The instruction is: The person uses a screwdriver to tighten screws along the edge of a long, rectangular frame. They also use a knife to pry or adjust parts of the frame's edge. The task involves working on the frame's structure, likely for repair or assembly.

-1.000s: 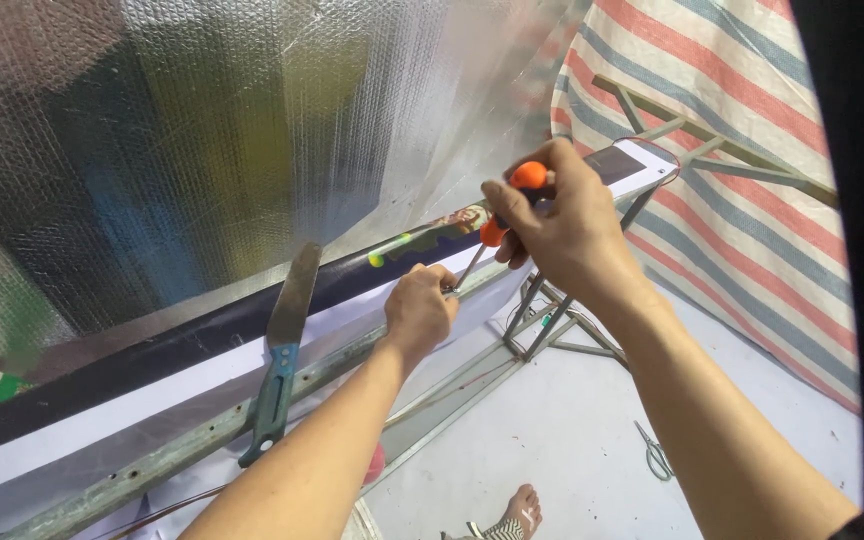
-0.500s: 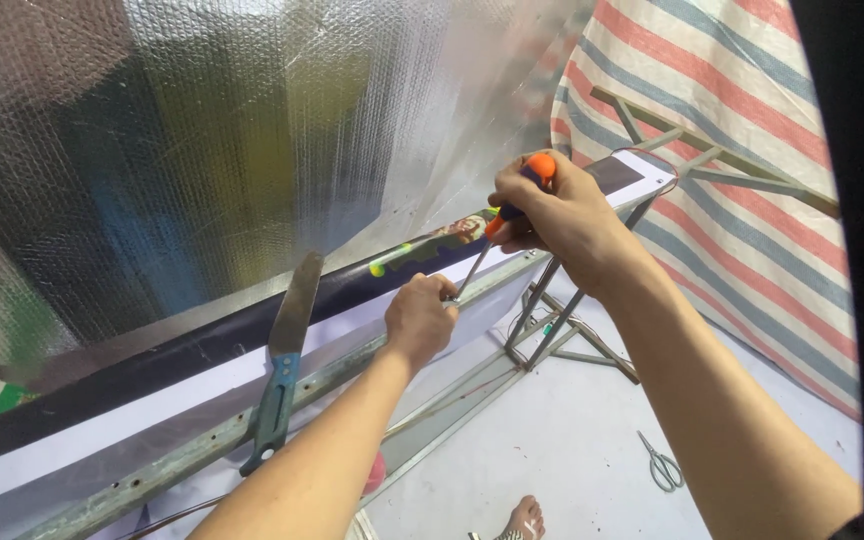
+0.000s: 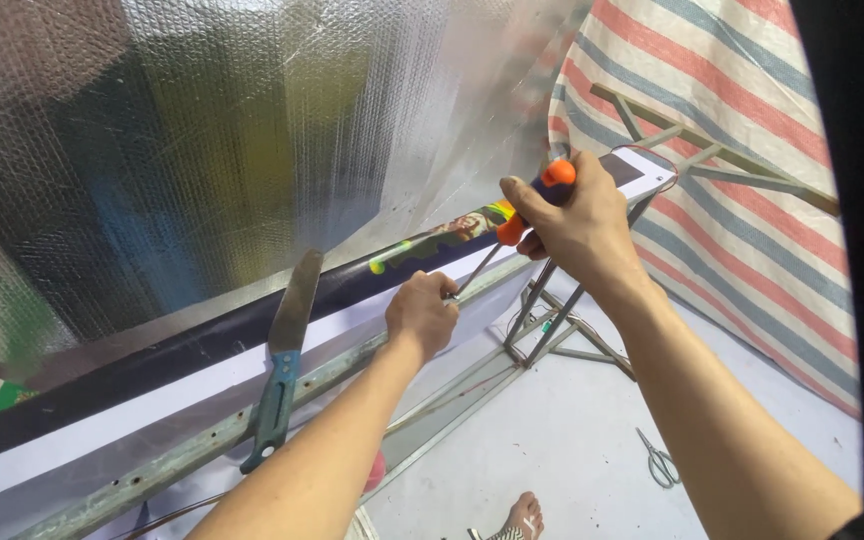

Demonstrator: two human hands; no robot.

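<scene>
My right hand (image 3: 577, 225) grips the orange and blue handle of a screwdriver (image 3: 537, 200), its thin shaft slanting down to the left. My left hand (image 3: 422, 315) pinches at the shaft's tip, fingers closed against the grey metal frame rail (image 3: 182, 455). A printed banner sheet (image 3: 152, 390), dark along the top and white below, lies stretched over that rail. A putty knife (image 3: 287, 360) with a teal handle rests on the banner, left of my left hand.
Silvery bubble-wrap sheeting (image 3: 202, 150) hangs behind the banner. A striped red, white and blue tarp (image 3: 732, 150) covers the right side. Scissors (image 3: 660, 462) lie on the pale floor. A metal stand (image 3: 552, 330) supports the frame. My bare foot (image 3: 522, 515) shows at the bottom.
My right hand and the screwdriver handle have shifted slightly while both hands stay at the rail. The putty knife has not moved.
</scene>
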